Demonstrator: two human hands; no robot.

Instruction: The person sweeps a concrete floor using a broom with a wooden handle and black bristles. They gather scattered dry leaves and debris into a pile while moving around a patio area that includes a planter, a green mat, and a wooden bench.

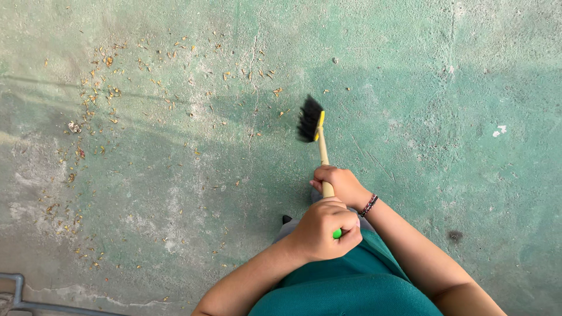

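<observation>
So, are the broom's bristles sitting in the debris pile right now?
No, the bristles sit right of the debris, on mostly bare floor.

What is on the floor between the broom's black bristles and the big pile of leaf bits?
Head view: green floor with a few scattered bits.

One broom (321,153): one black bristle head, one yellow collar, one pale wooden handle, one green end cap.

Two hands on the handle: left hand (324,229) at 6 o'clock of the bristles, closed over the green cap; right hand (338,182) just above it, wrapped round the shaft.

One beaded bracelet (368,205), on the right wrist.

One dark shoe tip (286,219), at 9 o'clock of the left hand.

One grey metal frame corner (19,292), at 8 o'clock of the view.

Dry leaf bits (96,88): too many to count, scattered from 9 to 11 o'clock of the broom.

One white fleck (498,131) at 3 o'clock; one dark stain (455,236) at 4 o'clock.
</observation>
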